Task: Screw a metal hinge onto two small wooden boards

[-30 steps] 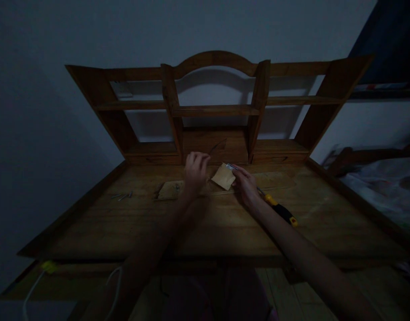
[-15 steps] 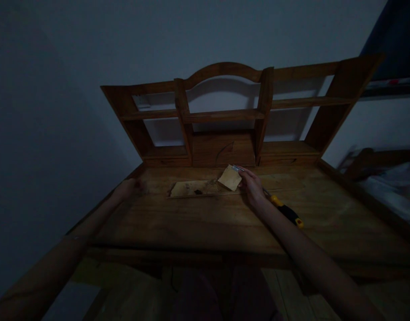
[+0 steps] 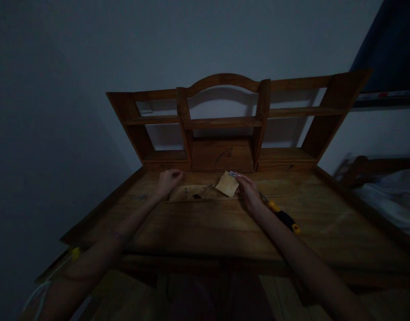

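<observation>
My right hand (image 3: 250,191) grips a small, pale square wooden piece (image 3: 226,185) above the desk. A small metal fitting (image 3: 232,174), perhaps a hinge, lies at its top edge by my fingertips. To the left, my left hand (image 3: 168,183) is closed in a pinch; whatever it holds, if anything, is too small to make out. Below both hands lies a long, thin wooden board (image 3: 205,195) with dark marks and a dark spot. Beside my right wrist rests a black and yellow screwdriver (image 3: 287,220). Several small metal pieces, apparently screws (image 3: 138,197), lie left of my left hand.
The wooden desk (image 3: 191,232) carries a shelf unit (image 3: 221,121) along its back, against the wall. Raised side rails edge the desk (image 3: 355,196). At the far right is a bed frame with white bedding (image 3: 388,191).
My left hand has moved right, from beside the small metal pieces toward the wooden piece, uncovering them. My right hand still holds the wooden piece. The camera view has shifted slightly.
</observation>
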### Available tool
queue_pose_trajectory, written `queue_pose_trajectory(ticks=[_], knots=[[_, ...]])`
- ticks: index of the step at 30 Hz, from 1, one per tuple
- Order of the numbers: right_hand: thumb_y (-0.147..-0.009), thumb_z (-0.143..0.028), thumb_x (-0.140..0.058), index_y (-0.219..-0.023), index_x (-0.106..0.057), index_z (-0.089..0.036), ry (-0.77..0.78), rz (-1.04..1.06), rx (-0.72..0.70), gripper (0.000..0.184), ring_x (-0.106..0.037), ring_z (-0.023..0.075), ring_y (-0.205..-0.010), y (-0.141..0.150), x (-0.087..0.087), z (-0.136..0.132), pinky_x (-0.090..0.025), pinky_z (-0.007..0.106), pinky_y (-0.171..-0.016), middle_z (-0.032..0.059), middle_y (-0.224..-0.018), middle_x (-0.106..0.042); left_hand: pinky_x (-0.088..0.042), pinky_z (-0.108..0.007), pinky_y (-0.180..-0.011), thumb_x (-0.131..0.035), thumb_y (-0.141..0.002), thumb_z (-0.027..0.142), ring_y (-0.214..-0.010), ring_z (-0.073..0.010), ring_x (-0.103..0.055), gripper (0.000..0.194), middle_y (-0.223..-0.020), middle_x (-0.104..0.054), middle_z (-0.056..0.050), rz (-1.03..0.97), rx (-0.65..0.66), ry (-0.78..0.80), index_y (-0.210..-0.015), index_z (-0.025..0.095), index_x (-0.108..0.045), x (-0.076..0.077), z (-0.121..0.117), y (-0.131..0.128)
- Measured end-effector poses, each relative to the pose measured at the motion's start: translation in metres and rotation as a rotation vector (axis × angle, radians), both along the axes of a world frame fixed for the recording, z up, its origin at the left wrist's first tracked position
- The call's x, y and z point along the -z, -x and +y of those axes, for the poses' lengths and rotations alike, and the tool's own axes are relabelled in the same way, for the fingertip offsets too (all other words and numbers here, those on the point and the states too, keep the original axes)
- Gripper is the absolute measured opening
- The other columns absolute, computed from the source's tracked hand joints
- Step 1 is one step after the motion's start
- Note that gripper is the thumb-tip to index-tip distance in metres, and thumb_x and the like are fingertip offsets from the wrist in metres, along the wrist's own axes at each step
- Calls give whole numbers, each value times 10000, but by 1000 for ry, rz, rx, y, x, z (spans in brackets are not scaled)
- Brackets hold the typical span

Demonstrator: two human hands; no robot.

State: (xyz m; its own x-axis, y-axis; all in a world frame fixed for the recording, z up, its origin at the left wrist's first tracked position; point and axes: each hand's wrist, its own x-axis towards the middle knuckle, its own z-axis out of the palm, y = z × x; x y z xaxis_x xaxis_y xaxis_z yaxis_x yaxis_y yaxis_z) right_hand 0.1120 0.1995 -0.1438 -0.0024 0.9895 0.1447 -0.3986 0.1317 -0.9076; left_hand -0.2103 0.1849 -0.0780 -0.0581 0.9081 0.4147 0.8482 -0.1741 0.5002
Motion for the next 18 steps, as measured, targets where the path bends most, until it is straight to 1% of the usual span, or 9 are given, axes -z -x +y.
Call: queue_pose_trajectory(ticks=[2, 4, 6, 8, 11, 14, 16, 18], knots=[[-741, -446, -753, -1073, -737, -212, 0, -9, -21, 406, -619, 156, -772, 2, 1, 1, -423, 207, -508, 64, -1078, -708, -488, -299, -864, -540, -880, 406, -962, -225, -682, 289, -1002, -755, -39, -141, 100, 37, -962, 221, -746, 5, 4, -42], [-734, -455, -761, -1081, -736, -217, -3, -18, -40, 421, -625, 160, -771, 3, 1, 1, -432, 209, -506, 66, -1082, -708, -513, -293, -823, -576, -860, 455, -912, -215, -685, 317, -950, -752, -52, -343, 202, 122, -930, 192, -739, 12, 6, -77], [-730, -463, -767, -1083, -737, -221, -9, -28, -65, 429, -630, 159, -760, 5, 1, 0, -445, 213, -510, 68, -1087, -709, -532, -294, -731, -612, -829, 533, -799, -206, -683, 394, -839, -739, -64, -527, 291, 272, -854, 155, -723, 19, 7, -103], [-734, -470, -766, -1099, -733, -224, -17, -44, -101, 441, -631, 154, -732, 6, 0, -1, -459, 218, -514, 68, -1067, -715, -535, -297, -695, -696, -759, 565, -748, -203, -677, 432, -777, -727, -61, -628, 357, 391, -814, 136, -711, 26, 7, -119], [-743, -473, -764, -1124, -723, -223, -29, -79, -150, 457, -630, 147, -690, 6, -1, -4, -476, 224, -523, 67, -1017, -724, -542, -312, -728, -826, -636, 534, -794, -217, -690, 501, -832, -743, -71, -764, 430, 439, -912, 132, -710, 37, 6, -129], [-735, -469, -772, -1087, -731, -200, -45, -123, -167, 445, -645, 156, -694, 8, -2, -6, -495, 232, -547, 73, -968, -732, -548, -328, -761, -880, -570, 502, -841, -229, -701, 599, -931, -752, -90, -842, 472, 462, -1010, 142, -690, 46, 6, -125], [-706, -467, -792, -1023, -745, -174, -58, -151, -144, 434, -653, 166, -689, 9, -2, -6, -490, 227, -525, 85, -940, -735, -550, -324, -741, -893, -542, 496, -833, -234, -705, 611, -932, -754, -88, -821, 443, 475, -1000, 149, -686, 50, 5, -117], [-685, -465, -804, -992, -750, -165, -71, -172, -111, 432, -672, 183, -708, 8, -4, -4, -473, 215, -492, 99, -964, -735, -550, -316, -705, -897, -523, 496, -815, -242, -708, 605, -904, -755, -83, -774, 376, 468, -977, 156, -686, 51, 3, -105]])
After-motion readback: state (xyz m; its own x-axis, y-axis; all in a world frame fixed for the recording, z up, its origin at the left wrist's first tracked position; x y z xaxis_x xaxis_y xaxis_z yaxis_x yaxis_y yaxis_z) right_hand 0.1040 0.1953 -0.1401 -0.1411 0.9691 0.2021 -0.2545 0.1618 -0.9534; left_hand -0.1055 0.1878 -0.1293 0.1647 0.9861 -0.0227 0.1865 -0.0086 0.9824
